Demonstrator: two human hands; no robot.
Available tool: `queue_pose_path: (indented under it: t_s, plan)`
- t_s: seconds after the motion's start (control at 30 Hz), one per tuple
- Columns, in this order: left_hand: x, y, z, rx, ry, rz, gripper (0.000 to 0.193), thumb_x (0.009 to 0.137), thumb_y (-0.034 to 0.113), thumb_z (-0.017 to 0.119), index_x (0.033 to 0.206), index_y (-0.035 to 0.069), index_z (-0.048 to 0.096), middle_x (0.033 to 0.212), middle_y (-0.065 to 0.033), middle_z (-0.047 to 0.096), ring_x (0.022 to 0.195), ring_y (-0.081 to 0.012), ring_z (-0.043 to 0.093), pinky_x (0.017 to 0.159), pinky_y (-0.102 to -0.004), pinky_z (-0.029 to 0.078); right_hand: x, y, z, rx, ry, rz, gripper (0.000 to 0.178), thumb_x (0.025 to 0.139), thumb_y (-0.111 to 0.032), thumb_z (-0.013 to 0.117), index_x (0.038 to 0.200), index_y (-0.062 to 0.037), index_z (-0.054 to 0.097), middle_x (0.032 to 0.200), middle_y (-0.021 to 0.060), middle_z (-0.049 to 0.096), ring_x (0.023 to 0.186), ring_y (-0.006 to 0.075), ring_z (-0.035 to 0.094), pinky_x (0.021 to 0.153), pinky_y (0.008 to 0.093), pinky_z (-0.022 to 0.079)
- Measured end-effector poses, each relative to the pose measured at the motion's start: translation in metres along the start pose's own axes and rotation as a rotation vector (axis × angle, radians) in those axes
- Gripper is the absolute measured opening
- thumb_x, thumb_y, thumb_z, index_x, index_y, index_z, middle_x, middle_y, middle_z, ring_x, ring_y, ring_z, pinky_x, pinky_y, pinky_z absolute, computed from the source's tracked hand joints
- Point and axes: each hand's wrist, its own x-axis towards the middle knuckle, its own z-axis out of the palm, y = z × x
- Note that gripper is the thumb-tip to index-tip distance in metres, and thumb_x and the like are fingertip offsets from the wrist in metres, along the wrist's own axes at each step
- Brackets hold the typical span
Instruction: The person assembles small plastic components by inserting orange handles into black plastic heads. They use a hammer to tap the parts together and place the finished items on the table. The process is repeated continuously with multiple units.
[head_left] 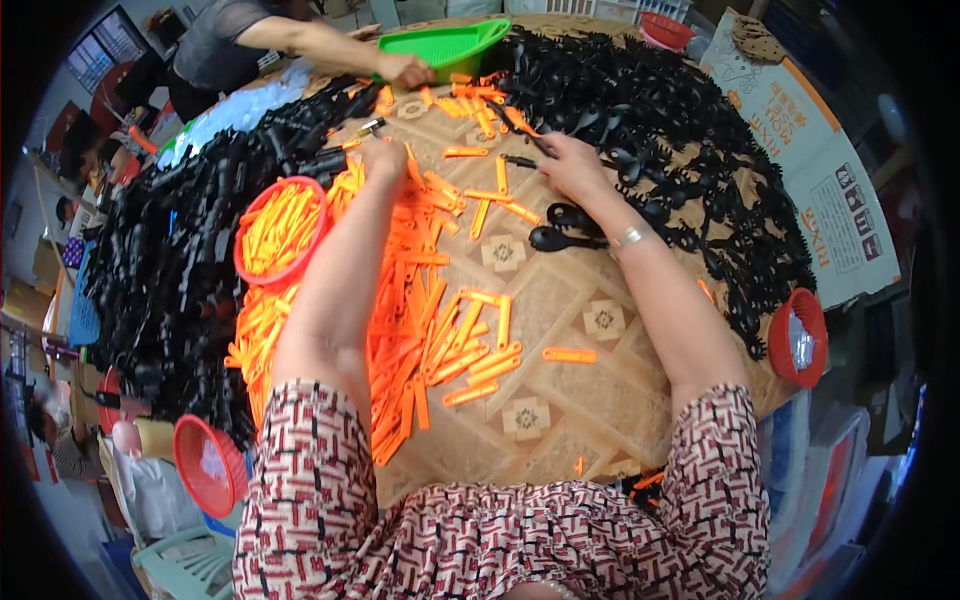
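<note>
My right hand (577,172) is closed around a slim black-and-orange utensil (518,122) that points toward the far left. Past the pile of flat orange handle pieces (405,300), my left hand (383,160) is closed too. A small dark piece with a metallic glint (372,127) shows at its fingertips; its kind is unclear. Loose orange pieces lie between my hands. Below my right hand, black spoon-shaped utensils (560,238) rest on the patterned tabletop (530,300). Beside my left forearm stands a red basket (240,262) full of orange pieces.
Black utensils (610,90) heap along the right, black parts (180,250) along the left. Across the table, another person's hand (405,70) is at a green tray (450,42). Red baskets (798,340) sit at the edges. A printed cardboard sheet (820,170) borders the right.
</note>
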Motion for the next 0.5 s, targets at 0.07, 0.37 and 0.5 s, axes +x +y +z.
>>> queue_pose_path:
  t_s: [0.07, 0.37, 0.5]
  plan:
    - [-0.024, 0.006, 0.009, 0.076, -0.107, 0.149, 0.036, 0.090, 0.019, 0.054, 0.116, -0.002, 0.068, 0.114, -0.0293, 0.070, 0.107, -0.0427, 0.068, 0.092, -0.0458, 0.054, 0.050, -0.007, 0.014, -0.239, -0.095, -0.179, 0.021, 0.087, -0.022, 0.062, 0.098, -0.0059, 0.072, 0.100, 0.0206, 0.071, 0.099, 0.0410, 0.066, 0.085, 0.0480, 0.052]
    - [-0.055, -0.012, -0.076, -0.419, -0.018, 0.207, 0.038, 0.096, 0.013, 0.051, 0.131, 0.004, 0.062, 0.071, -0.0046, 0.056, 0.044, -0.0126, 0.048, 0.042, -0.0309, 0.039, 0.117, 0.028, 0.016, 0.571, -0.284, 0.010, 0.016, 0.089, -0.007, 0.070, 0.103, -0.0005, 0.076, 0.083, 0.0043, 0.073, 0.069, 0.0090, 0.064, 0.062, 0.0250, 0.051]
    - [0.023, -0.033, -0.043, 0.039, 0.162, 0.387, 0.041, 0.095, 0.031, 0.054, 0.120, 0.001, 0.066, 0.101, -0.0230, 0.068, 0.090, -0.0365, 0.063, 0.077, -0.0459, 0.050, 0.127, 0.031, 0.013, 0.297, -0.125, 0.025, 0.025, 0.096, -0.015, 0.065, 0.115, -0.0043, 0.075, 0.107, 0.0051, 0.076, 0.101, 0.0163, 0.068, 0.098, 0.0304, 0.049]
